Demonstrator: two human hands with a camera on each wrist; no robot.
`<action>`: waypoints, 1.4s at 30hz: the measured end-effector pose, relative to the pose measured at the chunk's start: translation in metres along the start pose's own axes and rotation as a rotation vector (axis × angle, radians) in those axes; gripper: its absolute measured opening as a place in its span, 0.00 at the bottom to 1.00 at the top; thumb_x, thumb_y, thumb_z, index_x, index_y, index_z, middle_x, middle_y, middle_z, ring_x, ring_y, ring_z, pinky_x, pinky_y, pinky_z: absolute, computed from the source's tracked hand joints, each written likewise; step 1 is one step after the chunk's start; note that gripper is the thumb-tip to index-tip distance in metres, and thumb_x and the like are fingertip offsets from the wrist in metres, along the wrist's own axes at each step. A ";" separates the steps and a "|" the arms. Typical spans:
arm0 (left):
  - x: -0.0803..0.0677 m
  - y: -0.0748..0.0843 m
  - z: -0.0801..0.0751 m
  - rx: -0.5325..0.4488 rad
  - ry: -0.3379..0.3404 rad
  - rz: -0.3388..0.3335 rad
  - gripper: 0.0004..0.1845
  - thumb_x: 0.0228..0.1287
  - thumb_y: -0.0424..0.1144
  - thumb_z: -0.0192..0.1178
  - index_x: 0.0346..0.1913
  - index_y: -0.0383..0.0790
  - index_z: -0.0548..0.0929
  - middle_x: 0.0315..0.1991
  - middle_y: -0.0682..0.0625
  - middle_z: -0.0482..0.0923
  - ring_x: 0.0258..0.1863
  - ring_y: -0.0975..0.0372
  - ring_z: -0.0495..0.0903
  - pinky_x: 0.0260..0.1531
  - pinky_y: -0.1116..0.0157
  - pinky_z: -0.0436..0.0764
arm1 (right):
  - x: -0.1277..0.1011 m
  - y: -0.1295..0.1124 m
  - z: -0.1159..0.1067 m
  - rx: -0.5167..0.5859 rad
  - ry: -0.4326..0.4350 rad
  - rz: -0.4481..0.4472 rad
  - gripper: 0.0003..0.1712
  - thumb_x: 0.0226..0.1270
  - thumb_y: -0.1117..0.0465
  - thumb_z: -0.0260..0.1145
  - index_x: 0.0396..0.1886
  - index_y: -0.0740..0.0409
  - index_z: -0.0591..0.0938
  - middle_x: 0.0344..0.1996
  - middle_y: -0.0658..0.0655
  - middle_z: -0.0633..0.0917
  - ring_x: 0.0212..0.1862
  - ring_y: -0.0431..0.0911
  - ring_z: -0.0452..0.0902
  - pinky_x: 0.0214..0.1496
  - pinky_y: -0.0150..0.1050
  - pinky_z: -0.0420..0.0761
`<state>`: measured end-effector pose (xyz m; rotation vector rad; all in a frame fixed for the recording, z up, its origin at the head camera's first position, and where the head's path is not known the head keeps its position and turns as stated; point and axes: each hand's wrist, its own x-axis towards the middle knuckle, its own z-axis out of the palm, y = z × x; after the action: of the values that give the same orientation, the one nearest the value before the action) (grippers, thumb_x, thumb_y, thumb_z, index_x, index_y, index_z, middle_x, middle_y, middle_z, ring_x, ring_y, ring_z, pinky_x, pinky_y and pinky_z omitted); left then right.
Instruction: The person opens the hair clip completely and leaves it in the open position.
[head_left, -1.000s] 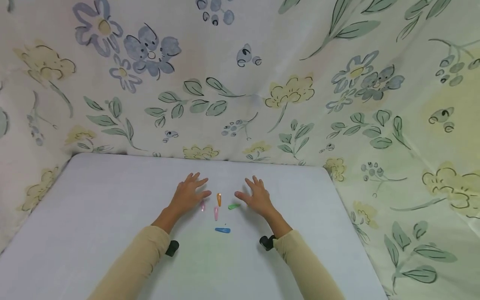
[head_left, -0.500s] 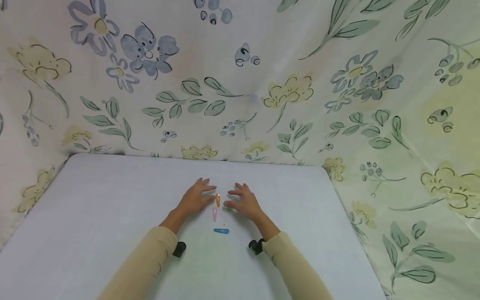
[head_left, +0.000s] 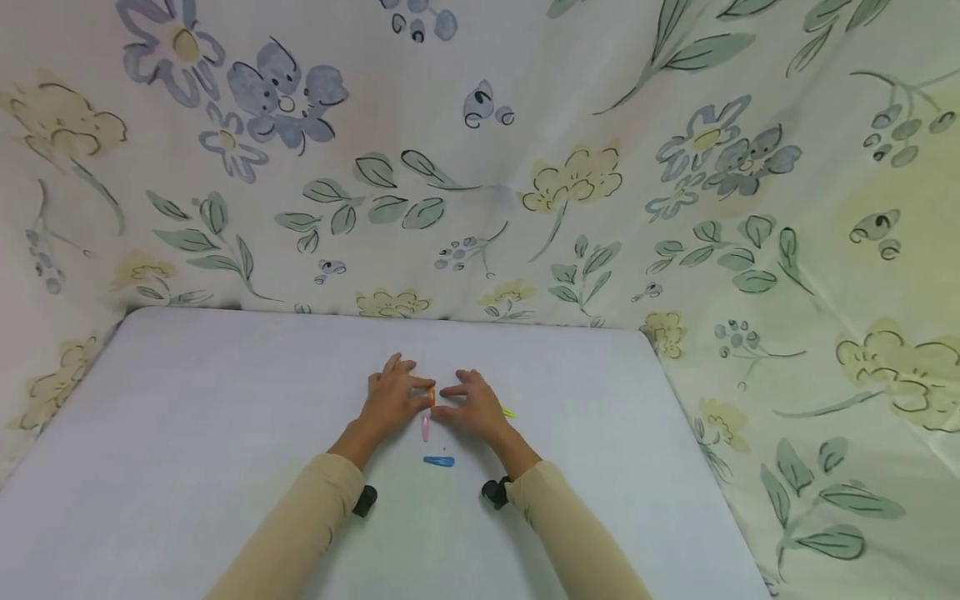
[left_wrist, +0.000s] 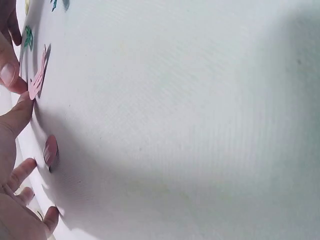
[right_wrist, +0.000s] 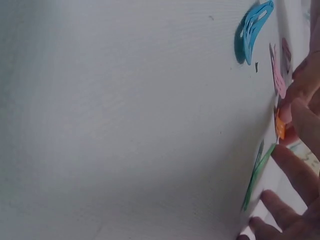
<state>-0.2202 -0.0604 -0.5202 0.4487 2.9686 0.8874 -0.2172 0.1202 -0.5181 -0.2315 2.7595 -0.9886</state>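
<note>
On the white table [head_left: 187, 400] my two hands meet fingertip to fingertip at the middle. My left hand [head_left: 405, 393] and my right hand [head_left: 459, 402] both pinch a small orange hair clip [head_left: 431, 395] between their thumbs and forefingers. The right wrist view shows the orange hair clip [right_wrist: 279, 128] standing on edge against my right hand [right_wrist: 300, 170]. A pink hair clip [head_left: 425, 427] lies just below the thumbs, and a blue hair clip [head_left: 438, 461] lies nearer me. A green hair clip [right_wrist: 255, 177] lies under my right fingers. A darker pink clip [left_wrist: 50, 150] lies beneath my left hand [left_wrist: 12, 200].
A floral cloth [head_left: 480, 167] hangs behind the table and along both sides. A thin yellow-green piece [head_left: 508, 412] shows to the right of my right hand. Black wrist cameras [head_left: 365, 500] sit at both cuffs. Bare white tabletop stretches left and right of the hands.
Both hands have moved inward from either side of the clips until their fingertips met on the orange clip. The green clip is now covered by my right hand in the head view.
</note>
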 end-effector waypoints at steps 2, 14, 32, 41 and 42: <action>0.000 0.000 -0.001 0.003 0.012 -0.001 0.17 0.60 0.44 0.71 0.52 0.45 0.88 0.65 0.36 0.71 0.74 0.40 0.53 0.59 0.35 0.61 | 0.000 -0.003 0.000 -0.001 0.008 -0.003 0.25 0.58 0.48 0.76 0.52 0.55 0.87 0.71 0.59 0.70 0.77 0.57 0.52 0.74 0.58 0.57; -0.002 -0.004 0.001 -0.024 0.090 -0.023 0.13 0.54 0.41 0.76 0.40 0.40 0.89 0.61 0.36 0.75 0.70 0.41 0.61 0.60 0.36 0.63 | -0.002 -0.008 0.004 -0.110 0.091 -0.058 0.18 0.59 0.52 0.76 0.47 0.54 0.89 0.67 0.60 0.75 0.73 0.58 0.61 0.71 0.56 0.63; -0.001 -0.009 -0.006 -0.217 0.048 -0.082 0.03 0.63 0.34 0.67 0.37 0.38 0.89 0.61 0.37 0.76 0.71 0.41 0.60 0.67 0.37 0.57 | -0.003 -0.011 0.008 -0.191 0.171 -0.101 0.11 0.64 0.57 0.72 0.44 0.55 0.90 0.62 0.61 0.79 0.69 0.57 0.68 0.70 0.56 0.66; -0.001 -0.010 -0.007 -0.327 0.020 -0.081 0.03 0.63 0.32 0.66 0.36 0.36 0.88 0.61 0.35 0.75 0.69 0.39 0.63 0.69 0.40 0.56 | -0.003 -0.008 0.006 -0.193 0.169 -0.108 0.10 0.66 0.55 0.70 0.42 0.52 0.91 0.57 0.57 0.82 0.64 0.52 0.70 0.64 0.59 0.68; -0.001 -0.009 -0.008 -0.349 0.017 -0.087 0.03 0.64 0.32 0.66 0.36 0.36 0.88 0.61 0.35 0.75 0.68 0.39 0.63 0.69 0.41 0.56 | -0.003 -0.007 0.004 -0.181 0.160 -0.108 0.10 0.67 0.55 0.70 0.43 0.52 0.90 0.57 0.56 0.82 0.65 0.52 0.70 0.65 0.59 0.67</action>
<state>-0.2222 -0.0722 -0.5186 0.2973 2.7362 1.3670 -0.2131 0.1126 -0.5165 -0.3461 3.0142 -0.8131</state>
